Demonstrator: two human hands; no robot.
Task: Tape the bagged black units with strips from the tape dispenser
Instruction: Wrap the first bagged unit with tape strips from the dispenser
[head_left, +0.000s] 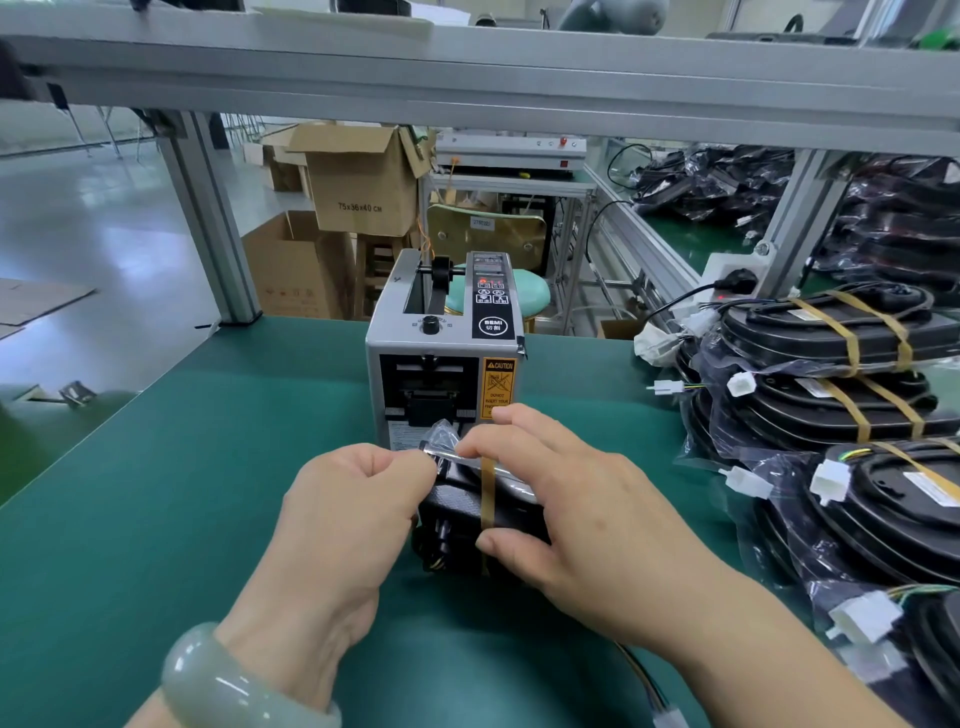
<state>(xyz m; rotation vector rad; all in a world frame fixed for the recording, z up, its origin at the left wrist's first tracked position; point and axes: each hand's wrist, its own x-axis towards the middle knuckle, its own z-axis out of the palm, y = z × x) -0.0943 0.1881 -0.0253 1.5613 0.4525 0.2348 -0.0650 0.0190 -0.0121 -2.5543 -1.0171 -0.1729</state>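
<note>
While our left hand (358, 493) pinches the loose top of the clear bag (441, 435) between thumb and curled fingers, our right hand (561, 499) grips the black unit (457, 512) inside it, with the thumb on the near side and the fingers curved over the top. An amber tape strip (487, 493) runs from the top edge down the near face of the unit, and our right thumb tip lies against its lower part. We wear a pale green bracelet (234, 686) on the left wrist.

The unit sits on the green table (182, 467), just in front of the grey tape dispenser (441, 353), whose slot faces us beside an orange caution label (498, 387).

To our right, stacks of bagged units (831, 338) lie on the table, each crossed by two amber strips, with white plugs (740, 384) sticking out towards us.

Beyond the table we see cardboard boxes (358, 182), a mint-green stool (498, 291) and the grey metal frame (467, 67) overhead.
</note>
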